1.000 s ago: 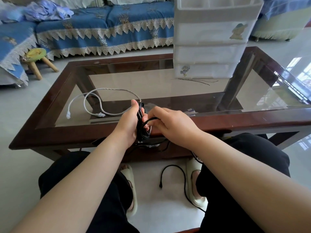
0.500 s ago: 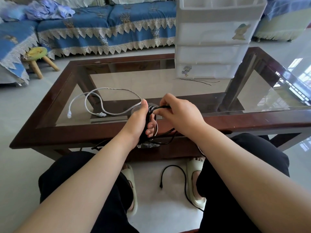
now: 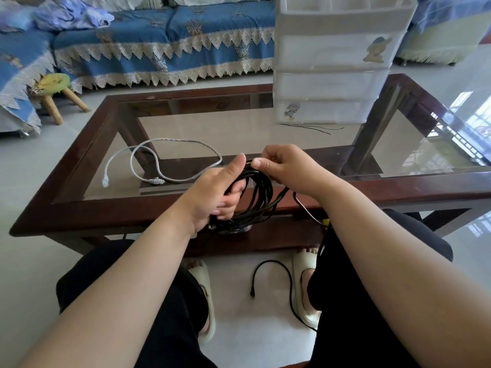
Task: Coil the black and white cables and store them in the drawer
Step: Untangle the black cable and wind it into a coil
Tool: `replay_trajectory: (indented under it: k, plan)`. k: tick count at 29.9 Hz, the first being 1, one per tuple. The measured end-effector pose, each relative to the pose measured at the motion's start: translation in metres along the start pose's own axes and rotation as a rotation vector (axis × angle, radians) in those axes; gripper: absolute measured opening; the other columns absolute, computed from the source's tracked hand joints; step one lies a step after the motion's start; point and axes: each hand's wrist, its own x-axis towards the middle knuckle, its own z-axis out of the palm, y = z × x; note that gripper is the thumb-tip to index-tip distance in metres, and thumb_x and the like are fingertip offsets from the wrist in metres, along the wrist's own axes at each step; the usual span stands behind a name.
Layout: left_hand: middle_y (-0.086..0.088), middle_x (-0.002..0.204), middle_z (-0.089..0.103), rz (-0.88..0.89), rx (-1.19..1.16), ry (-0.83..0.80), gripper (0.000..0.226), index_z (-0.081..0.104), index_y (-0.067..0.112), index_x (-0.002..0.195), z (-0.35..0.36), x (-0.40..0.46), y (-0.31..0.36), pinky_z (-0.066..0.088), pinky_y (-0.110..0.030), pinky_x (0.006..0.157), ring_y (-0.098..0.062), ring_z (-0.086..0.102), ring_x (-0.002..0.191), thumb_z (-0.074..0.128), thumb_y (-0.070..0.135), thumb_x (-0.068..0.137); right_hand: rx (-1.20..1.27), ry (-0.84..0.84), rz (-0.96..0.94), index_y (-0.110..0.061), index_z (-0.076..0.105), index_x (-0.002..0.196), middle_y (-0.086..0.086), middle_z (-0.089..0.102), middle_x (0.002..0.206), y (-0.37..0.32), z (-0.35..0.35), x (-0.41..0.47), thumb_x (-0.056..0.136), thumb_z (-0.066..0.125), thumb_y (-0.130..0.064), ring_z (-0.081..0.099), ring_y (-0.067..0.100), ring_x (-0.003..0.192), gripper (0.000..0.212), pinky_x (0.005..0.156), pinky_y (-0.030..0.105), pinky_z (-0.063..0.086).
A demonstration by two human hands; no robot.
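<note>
Several loops of the black cable [image 3: 261, 193] hang around the fingers of my left hand [image 3: 216, 189], which grips the coil over the table's near edge. My right hand [image 3: 288, 168] pinches a strand at the top of the coil, thumb touching my left thumb. The cable's loose tail [image 3: 271, 266] drops past my right knee to the floor, its plug lying between my feet. The white cable [image 3: 159, 166] lies in loose loops on the glass at the left. The white plastic drawer unit [image 3: 332, 59] stands at the table's far right, its drawers shut.
The glass top sits in a dark wooden frame [image 3: 111, 208]. Thin black wires [image 3: 313, 127] lie in front of the drawer unit. A small green stool [image 3: 54, 88] and a blue-covered sofa [image 3: 164, 41] stand beyond the table.
My right hand has risen from the coil's side to its top, laying another loop over my left hand. The coil has grown wider and both hands sit higher over the table edge.
</note>
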Motion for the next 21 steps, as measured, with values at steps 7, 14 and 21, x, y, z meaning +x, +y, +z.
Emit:
replay_trajectory:
  k: [7, 14, 21]
  plan:
    - [0.009, 0.034, 0.023, 0.072, -0.337, 0.120, 0.054, 0.036, 0.020, 0.052, -0.033, -0.002, 0.015, 0.020, -0.018, 0.032, -0.004, 0.017, 0.027, 0.039, 0.053, 0.094, -0.179, -0.311, 0.147, -0.016, 0.055, 0.075, -0.009, 0.046, 0.059, 0.012, -0.010, -0.006, 0.084, 0.067, -0.044, 0.040, 0.005, 0.051, 0.032, 0.054, 0.023, 0.034]
    - [0.010, 0.039, 0.023, 0.207, -0.757, 0.484, 0.053, 0.036, 0.022, 0.055, -0.051, -0.001, 0.017, 0.021, -0.019, 0.036, -0.006, 0.018, 0.033, 0.042, 0.056, 0.096, -0.427, -1.007, 0.233, -0.014, 0.062, 0.101, -0.009, 0.059, 0.080, 0.021, 0.012, -0.023, 0.082, 0.071, -0.040, 0.054, 0.007, 0.073, 0.033, 0.069, 0.019, 0.043]
    - [0.010, 0.042, 0.024, 0.188, -0.890, 0.600, 0.052, 0.036, 0.022, 0.056, -0.064, -0.006, 0.017, 0.021, -0.018, 0.037, -0.007, 0.019, 0.034, 0.044, 0.055, 0.095, -0.604, -0.839, 0.296, -0.017, 0.054, 0.119, 0.000, 0.062, 0.112, 0.034, 0.031, -0.035, 0.072, 0.077, -0.048, 0.059, 0.020, 0.102, 0.061, 0.081, 0.028, 0.045]
